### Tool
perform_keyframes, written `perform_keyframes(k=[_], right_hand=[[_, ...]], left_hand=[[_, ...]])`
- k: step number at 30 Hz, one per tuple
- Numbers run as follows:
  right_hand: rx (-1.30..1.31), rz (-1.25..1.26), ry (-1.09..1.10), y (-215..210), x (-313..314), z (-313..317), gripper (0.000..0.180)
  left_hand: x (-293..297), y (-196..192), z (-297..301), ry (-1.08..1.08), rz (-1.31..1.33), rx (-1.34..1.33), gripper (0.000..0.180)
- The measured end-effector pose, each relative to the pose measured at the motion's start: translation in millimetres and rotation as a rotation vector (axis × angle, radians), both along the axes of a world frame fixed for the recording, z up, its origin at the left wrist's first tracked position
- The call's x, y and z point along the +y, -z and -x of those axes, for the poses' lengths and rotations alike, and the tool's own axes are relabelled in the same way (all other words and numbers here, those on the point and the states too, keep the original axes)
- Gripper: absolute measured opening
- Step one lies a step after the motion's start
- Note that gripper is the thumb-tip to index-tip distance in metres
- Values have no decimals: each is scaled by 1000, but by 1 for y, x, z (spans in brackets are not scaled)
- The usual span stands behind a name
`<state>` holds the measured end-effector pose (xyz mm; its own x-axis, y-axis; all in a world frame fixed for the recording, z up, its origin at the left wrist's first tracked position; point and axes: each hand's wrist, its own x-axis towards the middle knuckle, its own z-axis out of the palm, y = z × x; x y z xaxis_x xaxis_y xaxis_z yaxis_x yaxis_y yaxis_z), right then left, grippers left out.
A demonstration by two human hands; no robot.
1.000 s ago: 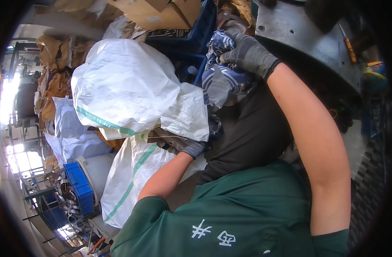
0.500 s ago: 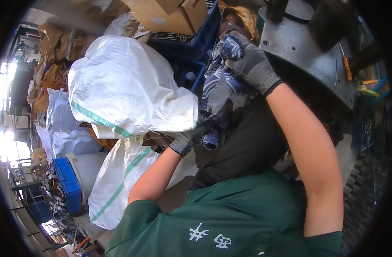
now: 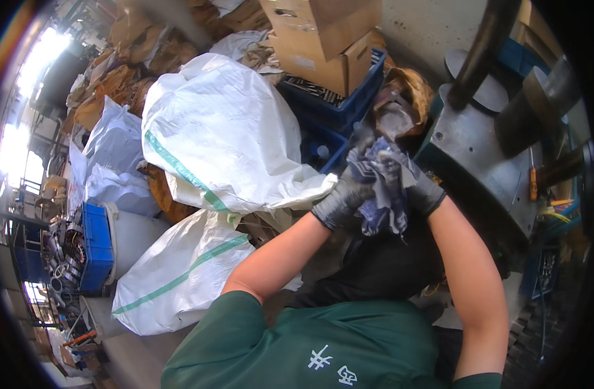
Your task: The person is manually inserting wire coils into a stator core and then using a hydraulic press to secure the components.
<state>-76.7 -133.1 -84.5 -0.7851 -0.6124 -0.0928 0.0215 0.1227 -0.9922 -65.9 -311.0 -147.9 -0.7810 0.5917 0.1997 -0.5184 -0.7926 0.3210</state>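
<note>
A crumpled blue-and-white patterned rag (image 3: pixel 382 185) is bunched up between my two gloved hands, above my dark-trousered lap. My left hand (image 3: pixel 344 200), in a grey glove, grips its left side. On the right side my right hand (image 3: pixel 427 193), gloved the same way, closes round it. Folds of cloth hide most of the fingers. Something dark and blurred shows just beyond the rag's upper left edge; I cannot make out what it is. The rag's lower end hangs loose.
A big white woven sack (image 3: pixel 222 129) with a green stripe bulges on my left, with another white sack (image 3: pixel 180 279) below it. Beyond stand a blue crate (image 3: pixel 349 113) of metal parts and a cardboard box (image 3: pixel 310 55). A metal machine table (image 3: pixel 482 152) stands at right.
My hands have come together round the rag, which was stretched between them. It is now bunched. My left hand has moved up and right, and the view has shifted.
</note>
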Motion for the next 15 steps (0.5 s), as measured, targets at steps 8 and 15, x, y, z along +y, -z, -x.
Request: perform_keyframes(k=[8,15], right_hand=[[284,-545,378,-64,-49,-35,50],[431,-855,-270,-68,-78,-28,38]], left_hand=[[-30,34,-103,-465,774,-186,63],[-215,132,-166,-67,1817,718,71]])
